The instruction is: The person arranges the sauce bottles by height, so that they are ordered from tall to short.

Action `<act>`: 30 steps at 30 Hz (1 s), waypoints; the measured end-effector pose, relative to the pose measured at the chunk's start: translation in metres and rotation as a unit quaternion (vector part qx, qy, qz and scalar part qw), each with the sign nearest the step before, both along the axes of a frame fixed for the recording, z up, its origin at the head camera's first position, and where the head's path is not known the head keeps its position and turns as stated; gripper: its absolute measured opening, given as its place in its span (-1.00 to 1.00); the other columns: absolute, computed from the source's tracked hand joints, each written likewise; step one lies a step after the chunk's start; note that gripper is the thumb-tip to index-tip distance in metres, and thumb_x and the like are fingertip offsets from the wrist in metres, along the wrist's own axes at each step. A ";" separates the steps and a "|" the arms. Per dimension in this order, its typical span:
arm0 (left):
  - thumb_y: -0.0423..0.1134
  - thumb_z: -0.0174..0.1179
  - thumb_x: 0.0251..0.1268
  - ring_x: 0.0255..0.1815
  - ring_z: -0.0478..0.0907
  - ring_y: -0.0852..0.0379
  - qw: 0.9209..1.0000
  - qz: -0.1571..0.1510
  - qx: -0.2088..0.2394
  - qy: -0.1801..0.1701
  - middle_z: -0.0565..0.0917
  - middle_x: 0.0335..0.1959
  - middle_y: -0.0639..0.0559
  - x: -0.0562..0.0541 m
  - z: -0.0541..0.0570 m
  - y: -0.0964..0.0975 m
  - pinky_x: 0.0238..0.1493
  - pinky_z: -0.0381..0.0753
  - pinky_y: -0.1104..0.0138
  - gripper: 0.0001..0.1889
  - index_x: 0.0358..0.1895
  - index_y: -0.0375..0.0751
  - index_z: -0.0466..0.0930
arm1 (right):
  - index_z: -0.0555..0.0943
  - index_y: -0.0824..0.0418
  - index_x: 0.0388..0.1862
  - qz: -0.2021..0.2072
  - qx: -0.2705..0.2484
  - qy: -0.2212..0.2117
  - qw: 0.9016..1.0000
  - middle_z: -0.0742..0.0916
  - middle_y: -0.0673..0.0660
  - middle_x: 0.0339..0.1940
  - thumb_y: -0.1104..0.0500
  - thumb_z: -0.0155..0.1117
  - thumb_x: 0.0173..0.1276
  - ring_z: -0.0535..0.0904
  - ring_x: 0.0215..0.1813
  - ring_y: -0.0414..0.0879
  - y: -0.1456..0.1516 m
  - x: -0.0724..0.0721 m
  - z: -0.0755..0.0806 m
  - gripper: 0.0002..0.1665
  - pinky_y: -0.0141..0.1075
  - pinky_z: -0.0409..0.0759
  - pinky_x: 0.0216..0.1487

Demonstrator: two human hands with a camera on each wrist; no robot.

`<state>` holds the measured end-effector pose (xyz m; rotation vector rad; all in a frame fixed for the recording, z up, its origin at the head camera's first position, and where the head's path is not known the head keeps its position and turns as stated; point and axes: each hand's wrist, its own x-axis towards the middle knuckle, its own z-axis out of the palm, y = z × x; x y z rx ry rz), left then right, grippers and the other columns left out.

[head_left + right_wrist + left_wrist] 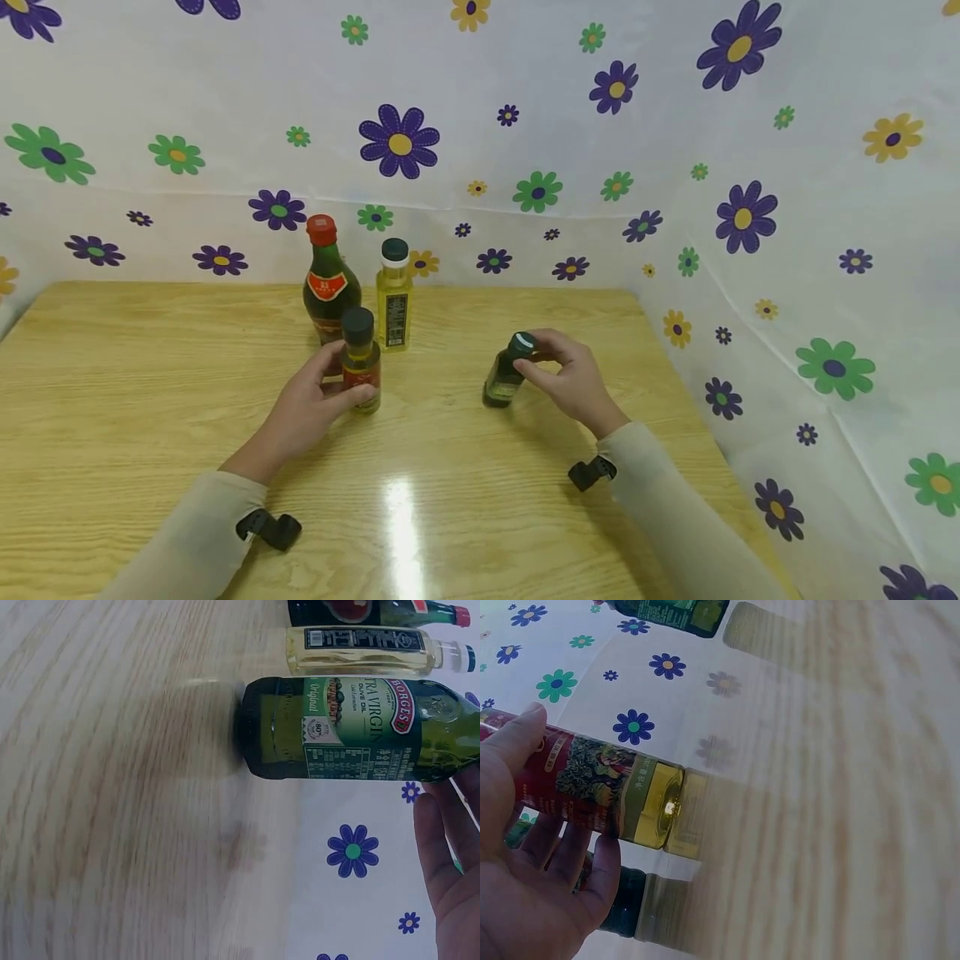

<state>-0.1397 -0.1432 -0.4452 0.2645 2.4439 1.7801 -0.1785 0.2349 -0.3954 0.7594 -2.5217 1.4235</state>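
My left hand [307, 408] grips a small oil bottle [362, 367] with a black cap and red label, thumb on one side and fingers on the other. In the left wrist view, the yellow oil bottle [607, 784] has its base against the tabletop. To the right, my right hand [570, 375] pinches a dark green olive oil bottle [506, 371] near its cap. That bottle leans a little in the head view. Its green label [360, 720] faces the right wrist camera. Whether its base touches the table I cannot tell.
A dark green bottle with a red cap [330, 287] stands behind my left hand. Beside it is a clear bottle of pale yellow oil [393, 296] with a dark cap. Flower-print cloth [465, 100] hangs behind and to the right of the wooden table [465, 492].
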 end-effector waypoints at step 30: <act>0.04 0.37 0.38 0.41 0.41 -0.15 1.000 0.001 -0.006 -0.002 0.47 0.37 -0.15 0.001 0.003 0.000 0.39 0.50 -0.10 -0.23 0.55 -0.04 0.24 | 0.65 0.36 0.12 -0.079 -0.011 -0.011 0.997 0.74 0.26 -0.01 0.37 0.39 0.40 0.63 -0.04 -0.39 0.053 0.004 0.001 -0.67 -0.48 0.66 0.02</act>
